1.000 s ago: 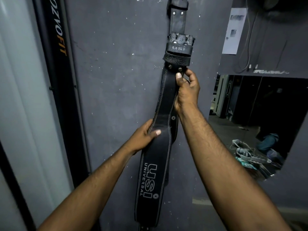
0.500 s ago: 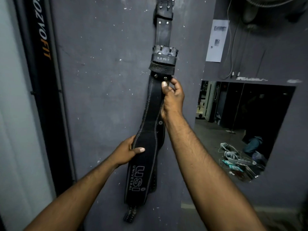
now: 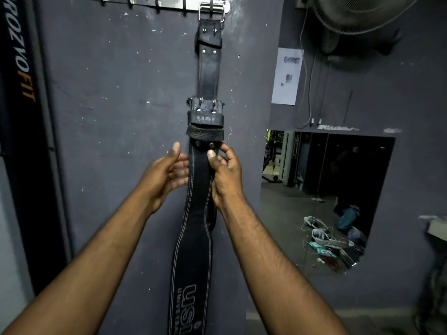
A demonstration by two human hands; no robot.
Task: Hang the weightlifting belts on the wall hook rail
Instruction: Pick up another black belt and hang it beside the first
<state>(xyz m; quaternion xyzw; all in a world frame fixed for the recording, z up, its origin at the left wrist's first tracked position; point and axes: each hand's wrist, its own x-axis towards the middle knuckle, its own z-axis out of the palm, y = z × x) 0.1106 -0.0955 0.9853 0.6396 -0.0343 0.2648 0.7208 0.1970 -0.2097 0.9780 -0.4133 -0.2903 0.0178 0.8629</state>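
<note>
A black leather weightlifting belt (image 3: 193,243) with white stitching and "USI UNIVERSAL" lettering hangs flat against the grey wall. Its steel buckle sits over a hook at the right end of the metal hook rail (image 3: 167,3) at the top. My right hand (image 3: 226,174) pinches the belt's right edge just below the leather loops, thumb on the front. My left hand (image 3: 164,175) is at the belt's left edge at the same height, fingers spread and reaching behind the edge, not gripping. The belt's lower end runs out of frame.
Several empty hooks stand on the rail to the left of the buckle. A black upright with "FIT" lettering (image 3: 25,88) runs down the left. A mirror (image 3: 321,199) is set in the wall at the right, a paper notice (image 3: 286,78) and a fan (image 3: 358,18) above it.
My left hand let go of the belt's wide middle part and rose to the left edge beside my right hand. The view tilted up, so the hook rail and buckle now show.
</note>
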